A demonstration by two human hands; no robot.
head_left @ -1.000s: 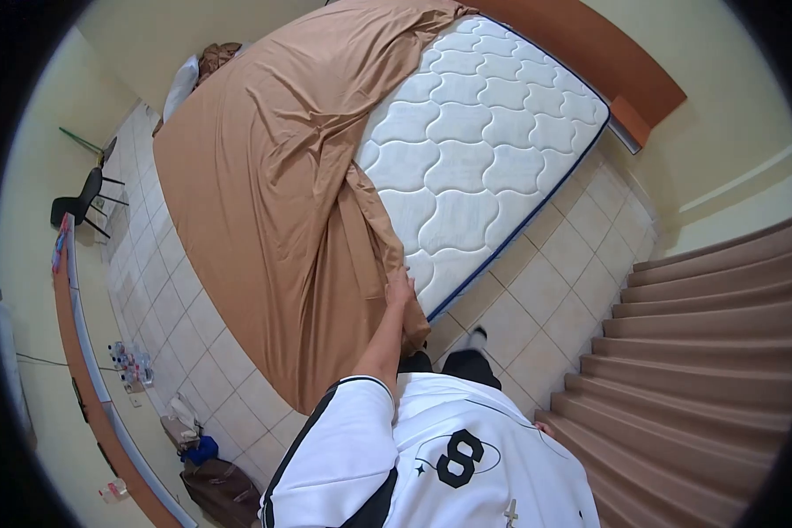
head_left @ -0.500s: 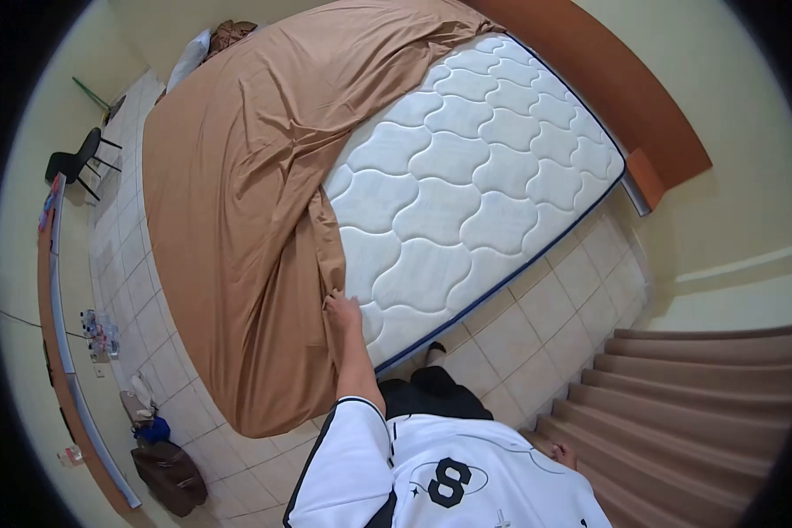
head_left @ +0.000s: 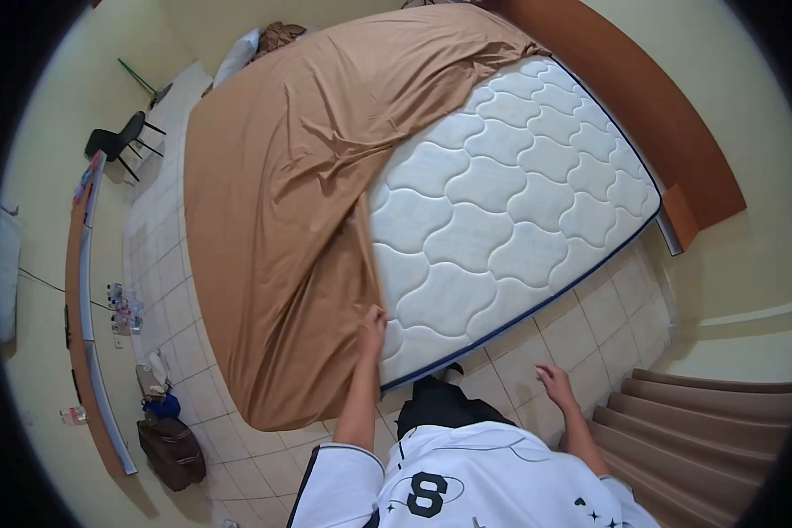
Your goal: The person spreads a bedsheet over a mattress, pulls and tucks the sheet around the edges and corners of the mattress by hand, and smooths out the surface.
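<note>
A brown sheet (head_left: pixel 273 194) covers the left and far parts of the bed in wrinkles and folds, hanging down at the near left. The white quilted mattress (head_left: pixel 475 229) with blue edging lies bare on the right. My left hand (head_left: pixel 373 327) is closed on the edge of the sheet, near the mattress's front left corner. My right hand (head_left: pixel 551 382) is held over the floor beside the bed, its fingers apart and empty.
An orange-brown headboard (head_left: pixel 660 114) stands at the far right. Brown curtains (head_left: pixel 678 440) hang at the lower right. Along the left are a black chair (head_left: pixel 119 141), bottles (head_left: pixel 125 310), a brown bag (head_left: pixel 174 453) and a long wall shelf (head_left: pixel 81 326). Tiled floor (head_left: pixel 537 352) borders the bed.
My right hand has come up from beside my body and opened out over the floor. My left hand keeps hold of the sheet, and more bare mattress shows than a second ago.
</note>
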